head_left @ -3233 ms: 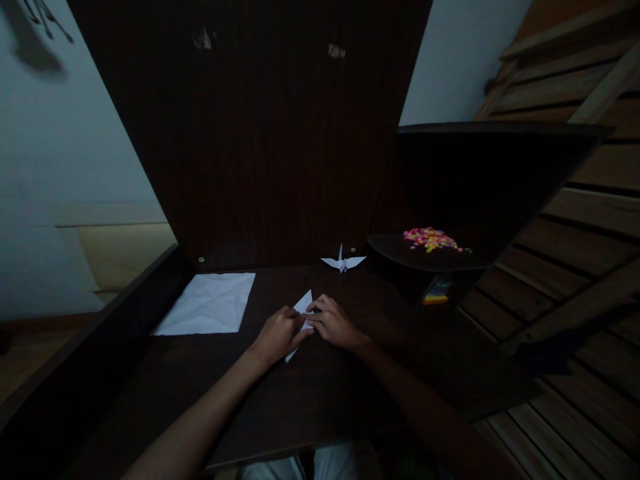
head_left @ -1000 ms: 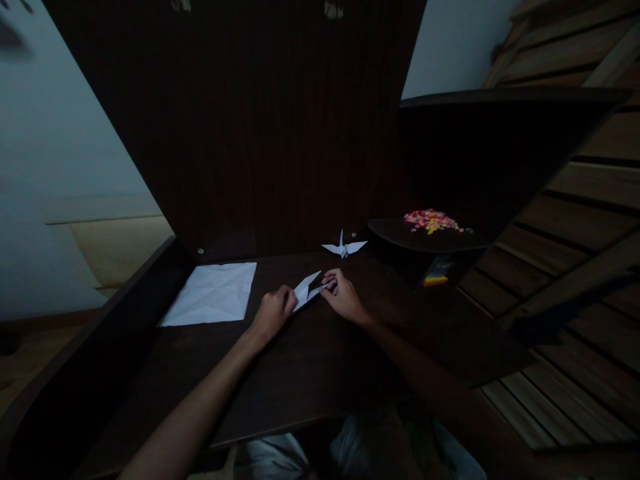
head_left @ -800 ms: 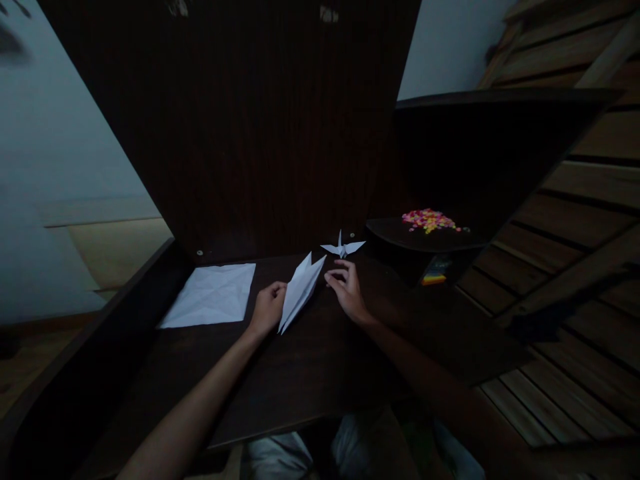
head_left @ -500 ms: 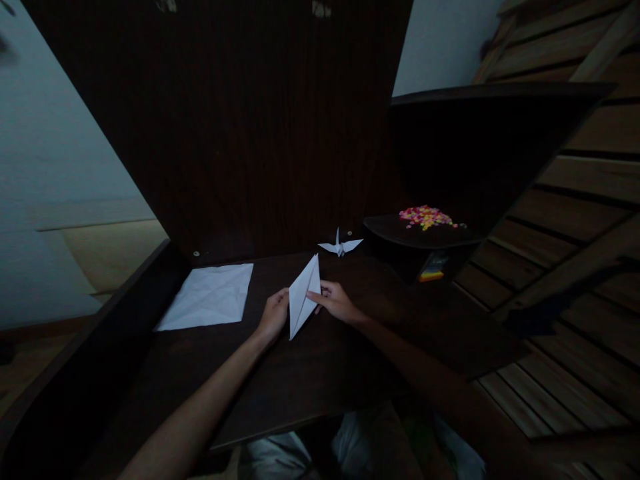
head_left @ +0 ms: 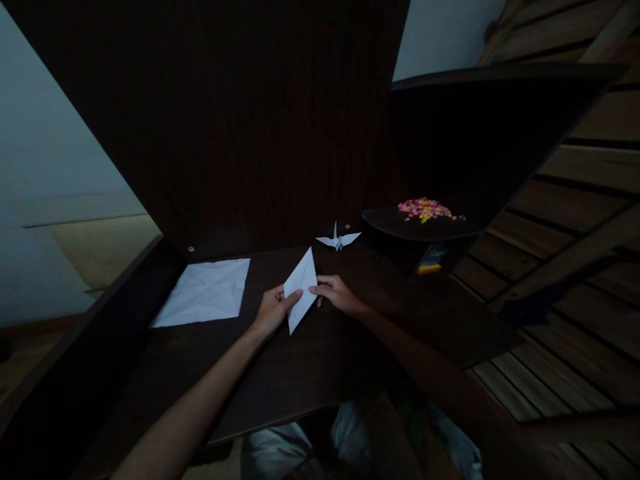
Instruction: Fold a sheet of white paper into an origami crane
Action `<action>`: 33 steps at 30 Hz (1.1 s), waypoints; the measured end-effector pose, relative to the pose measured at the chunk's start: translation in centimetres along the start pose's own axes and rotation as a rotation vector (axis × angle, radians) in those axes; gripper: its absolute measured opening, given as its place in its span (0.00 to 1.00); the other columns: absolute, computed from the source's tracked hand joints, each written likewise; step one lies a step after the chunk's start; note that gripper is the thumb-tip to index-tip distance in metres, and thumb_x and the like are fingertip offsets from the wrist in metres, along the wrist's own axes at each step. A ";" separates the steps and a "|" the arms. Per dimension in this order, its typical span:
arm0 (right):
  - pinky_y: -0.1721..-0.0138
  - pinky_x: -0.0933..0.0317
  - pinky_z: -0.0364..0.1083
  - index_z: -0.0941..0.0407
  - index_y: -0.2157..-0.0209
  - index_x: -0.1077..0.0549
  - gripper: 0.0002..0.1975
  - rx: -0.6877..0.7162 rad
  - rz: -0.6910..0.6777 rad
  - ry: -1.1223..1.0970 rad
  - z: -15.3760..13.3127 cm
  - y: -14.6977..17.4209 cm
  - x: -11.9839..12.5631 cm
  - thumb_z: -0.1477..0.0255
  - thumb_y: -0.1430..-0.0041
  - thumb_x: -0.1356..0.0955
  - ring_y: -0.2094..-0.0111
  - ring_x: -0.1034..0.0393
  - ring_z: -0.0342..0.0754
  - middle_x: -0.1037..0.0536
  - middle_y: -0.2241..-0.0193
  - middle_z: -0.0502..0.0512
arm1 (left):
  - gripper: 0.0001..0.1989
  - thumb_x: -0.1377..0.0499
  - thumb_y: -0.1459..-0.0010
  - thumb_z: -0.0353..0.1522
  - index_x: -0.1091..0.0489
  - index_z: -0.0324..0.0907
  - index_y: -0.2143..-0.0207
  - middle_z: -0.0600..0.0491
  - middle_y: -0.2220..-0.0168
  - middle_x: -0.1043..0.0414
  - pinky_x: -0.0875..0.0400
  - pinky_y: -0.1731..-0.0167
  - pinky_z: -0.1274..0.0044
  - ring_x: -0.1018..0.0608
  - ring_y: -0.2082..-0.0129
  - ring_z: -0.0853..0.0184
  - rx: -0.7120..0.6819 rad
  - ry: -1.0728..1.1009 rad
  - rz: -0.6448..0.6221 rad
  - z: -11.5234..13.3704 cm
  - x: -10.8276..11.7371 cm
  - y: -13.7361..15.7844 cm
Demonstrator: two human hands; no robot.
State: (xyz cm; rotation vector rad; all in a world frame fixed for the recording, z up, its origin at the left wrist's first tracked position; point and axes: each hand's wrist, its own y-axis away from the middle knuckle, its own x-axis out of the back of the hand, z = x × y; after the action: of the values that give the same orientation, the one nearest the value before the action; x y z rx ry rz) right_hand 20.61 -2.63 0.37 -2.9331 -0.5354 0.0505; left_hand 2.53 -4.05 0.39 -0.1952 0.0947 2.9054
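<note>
A sheet of white paper folded into a long diamond is held up over the dark desk between both hands. My left hand grips its left edge, the thumb lying across the front face. On the opposite edge, my right hand pinches the paper between thumb and fingers. Some fingertips are hidden behind the fold. Just beyond it, a finished white paper crane stands with its wings spread near the back panel. A creased white paper sheet lies flat to the left.
On a low corner shelf at the right sits a heap of small bright coloured pieces. Below that is a small box with a rainbow stripe. The desk has a raised left side panel and a tall back panel.
My left thumb has come round onto the front of the folded paper. The right thumb has drawn back toward its right edge. The view has shifted slightly.
</note>
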 end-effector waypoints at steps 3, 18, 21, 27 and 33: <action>0.79 0.37 0.41 0.61 0.77 0.26 0.14 0.043 -0.027 -0.046 -0.6 0.3 0.3 0.62 0.51 0.32 0.78 0.34 0.42 0.28 0.79 0.52 | 0.22 0.32 0.58 0.40 0.25 0.34 0.63 0.49 0.71 0.22 0.32 0.72 0.79 0.24 0.73 0.67 -0.008 0.040 0.015 0.2 0.0 0.0; 0.82 0.40 0.41 0.62 0.67 0.25 0.17 0.013 -0.035 -0.178 -0.3 0.6 -0.3 0.65 0.58 0.27 0.82 0.35 0.42 0.26 0.79 0.51 | 0.20 0.31 0.59 0.38 0.26 0.34 0.64 0.49 0.71 0.23 0.31 0.74 0.79 0.25 0.75 0.68 0.054 0.145 -0.099 0.6 -0.4 0.5; 0.81 0.40 0.40 0.62 0.64 0.25 0.18 0.020 -0.104 -0.160 -0.8 0.8 0.0 0.65 0.56 0.27 0.82 0.35 0.41 0.27 0.80 0.51 | 0.19 0.31 0.59 0.37 0.26 0.34 0.66 0.49 0.72 0.23 0.31 0.76 0.80 0.26 0.78 0.71 0.078 0.196 -0.111 0.8 -0.4 0.5; 0.80 0.42 0.39 0.61 0.68 0.26 0.17 0.005 -0.048 -0.049 -1.3 0.8 -0.5 0.61 0.53 0.28 0.82 0.36 0.40 0.28 0.81 0.49 | 0.19 0.30 0.59 0.36 0.26 0.35 0.66 0.48 0.68 0.23 0.28 0.72 0.78 0.25 0.76 0.70 0.021 0.169 -0.085 0.6 -0.7 0.6; 0.82 0.43 0.39 0.60 0.74 0.28 0.18 -0.005 0.047 0.007 -0.9 0.4 -0.9 0.58 0.57 0.27 0.84 0.38 0.39 0.32 0.85 0.46 | 0.21 0.30 0.60 0.38 0.27 0.35 0.64 0.49 0.70 0.22 0.28 0.71 0.76 0.23 0.76 0.67 -0.002 0.106 -0.077 0.5 -0.9 0.7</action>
State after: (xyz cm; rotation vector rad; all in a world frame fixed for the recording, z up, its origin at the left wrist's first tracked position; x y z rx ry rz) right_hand 19.94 -3.48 1.19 -2.9501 -0.4656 0.0440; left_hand 3.18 -4.86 1.02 -0.3453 0.0994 2.8182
